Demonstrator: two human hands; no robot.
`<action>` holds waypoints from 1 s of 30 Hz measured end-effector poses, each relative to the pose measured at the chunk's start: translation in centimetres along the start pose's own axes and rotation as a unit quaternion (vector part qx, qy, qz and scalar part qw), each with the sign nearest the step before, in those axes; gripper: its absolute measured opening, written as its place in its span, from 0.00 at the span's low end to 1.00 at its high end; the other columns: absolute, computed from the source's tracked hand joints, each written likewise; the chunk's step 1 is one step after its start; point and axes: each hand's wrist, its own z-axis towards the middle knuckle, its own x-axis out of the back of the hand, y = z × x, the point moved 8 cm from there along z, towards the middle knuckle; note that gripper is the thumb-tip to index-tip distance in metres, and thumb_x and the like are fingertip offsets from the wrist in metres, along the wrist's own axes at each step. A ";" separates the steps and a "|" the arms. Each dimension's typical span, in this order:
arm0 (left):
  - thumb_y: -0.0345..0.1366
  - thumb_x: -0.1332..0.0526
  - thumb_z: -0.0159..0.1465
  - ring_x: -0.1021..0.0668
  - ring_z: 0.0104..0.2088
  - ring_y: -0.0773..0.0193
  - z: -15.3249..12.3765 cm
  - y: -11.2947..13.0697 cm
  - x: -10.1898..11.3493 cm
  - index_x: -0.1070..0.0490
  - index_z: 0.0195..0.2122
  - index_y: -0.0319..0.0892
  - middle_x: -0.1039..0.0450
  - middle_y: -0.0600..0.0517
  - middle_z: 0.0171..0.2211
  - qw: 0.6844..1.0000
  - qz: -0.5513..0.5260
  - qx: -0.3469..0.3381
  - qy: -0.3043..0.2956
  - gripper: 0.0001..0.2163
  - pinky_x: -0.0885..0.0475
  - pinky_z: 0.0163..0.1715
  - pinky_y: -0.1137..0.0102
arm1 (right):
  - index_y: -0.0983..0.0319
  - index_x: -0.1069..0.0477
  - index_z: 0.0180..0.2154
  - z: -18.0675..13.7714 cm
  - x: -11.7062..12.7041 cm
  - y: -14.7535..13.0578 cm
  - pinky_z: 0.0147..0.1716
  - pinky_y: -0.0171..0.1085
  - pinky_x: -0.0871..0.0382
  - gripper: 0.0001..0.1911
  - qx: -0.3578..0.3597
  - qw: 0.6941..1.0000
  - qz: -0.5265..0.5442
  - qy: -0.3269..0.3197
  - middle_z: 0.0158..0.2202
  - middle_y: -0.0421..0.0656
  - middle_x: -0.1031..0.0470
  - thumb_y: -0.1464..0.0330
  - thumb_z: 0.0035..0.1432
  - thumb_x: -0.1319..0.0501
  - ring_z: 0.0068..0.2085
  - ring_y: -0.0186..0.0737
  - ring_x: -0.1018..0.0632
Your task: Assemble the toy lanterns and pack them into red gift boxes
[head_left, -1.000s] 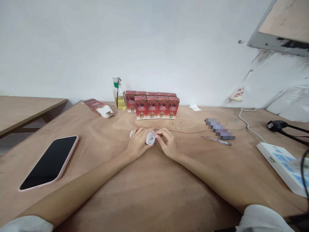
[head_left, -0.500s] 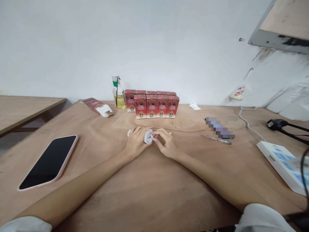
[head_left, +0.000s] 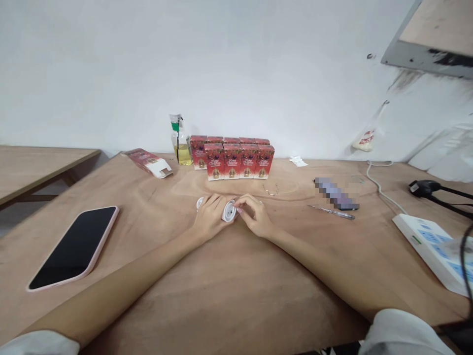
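Note:
My left hand (head_left: pixel 210 217) is wrapped around a white round plastic piece (head_left: pixel 229 211). Its hollow end faces right, and small dark and metallic details show inside. My fingers hide the middle of the piece. At the left of that hand a white disc-like part (head_left: pixel 200 202) sticks out; whether it belongs to the same piece I cannot tell. The thumb and forefinger of my right hand (head_left: pixel 254 214) are brought together at the right rim of the hollow end. Anything between those fingertips is too small to make out. A bit of white shows just behind the right hand.
Several red Christmas boxes (head_left: pixel 232 162) stand behind the hands, beside an oil bottle (head_left: pixel 183 150) and a flattened red box (head_left: pixel 148 162). A phone (head_left: pixel 74 246) lies left. Rightward are a bent wire (head_left: pixel 271 190), a screwdriver (head_left: pixel 342 214), a pixelated object (head_left: pixel 334 194) and a power strip (head_left: pixel 430 246).
The white piece has turned slightly, its hollow end now facing me a little more. My right fingertips have shifted slightly at its rim. The left hand keeps its grip.

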 end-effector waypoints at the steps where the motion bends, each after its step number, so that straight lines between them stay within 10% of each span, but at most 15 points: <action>1: 0.41 0.44 0.63 0.26 0.37 0.57 0.0 0.0 0.0 0.31 0.45 0.39 0.24 0.48 0.36 1.000 -0.001 0.000 -0.001 0.14 0.37 0.38 0.65 | 0.60 0.32 0.35 0.0 0.0 0.1 0.39 0.40 0.32 0.04 -0.002 1.000 0.003 -0.001 0.34 0.44 0.29 0.71 0.60 0.45 0.36 0.38 0.28; 30: 0.40 0.45 0.62 0.26 0.36 0.58 0.1 0.3 -0.2 0.31 0.43 0.40 0.24 0.49 0.34 1.000 0.002 -0.017 -0.008 0.12 0.37 0.38 0.65 | 0.60 0.34 0.34 0.2 -0.2 0.5 0.37 0.39 0.34 0.12 -0.021 0.999 0.030 -0.022 0.33 0.42 0.31 0.58 0.56 0.38 0.34 0.38 0.30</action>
